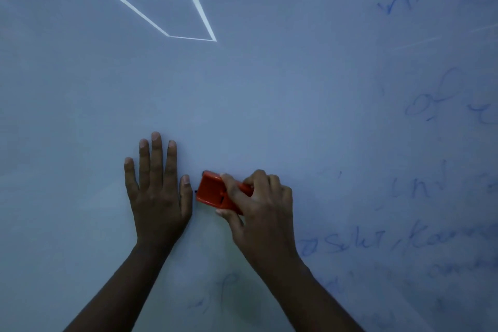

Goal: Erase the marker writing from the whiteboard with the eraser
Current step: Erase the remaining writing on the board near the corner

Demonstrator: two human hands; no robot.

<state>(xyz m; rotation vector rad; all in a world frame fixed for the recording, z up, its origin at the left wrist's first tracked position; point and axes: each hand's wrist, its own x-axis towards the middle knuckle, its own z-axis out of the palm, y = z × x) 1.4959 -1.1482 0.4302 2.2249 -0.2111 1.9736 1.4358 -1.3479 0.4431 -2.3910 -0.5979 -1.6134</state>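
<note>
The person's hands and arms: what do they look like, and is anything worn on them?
Both forearms are bare, no sleeves in view. The left hand and the right hand show no gloves, rings, watch or bracelet. Fingernails are short and unpainted.

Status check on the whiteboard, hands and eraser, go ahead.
Left hand flat on the whiteboard. Right hand grips the orange eraser, pressed to the board. Blue writing remains at right and below. Nothing in the way.

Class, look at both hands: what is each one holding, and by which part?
The right hand grips the orange eraser by its right end, against the whiteboard. The left hand holds nothing, lying flat on the board.
</note>
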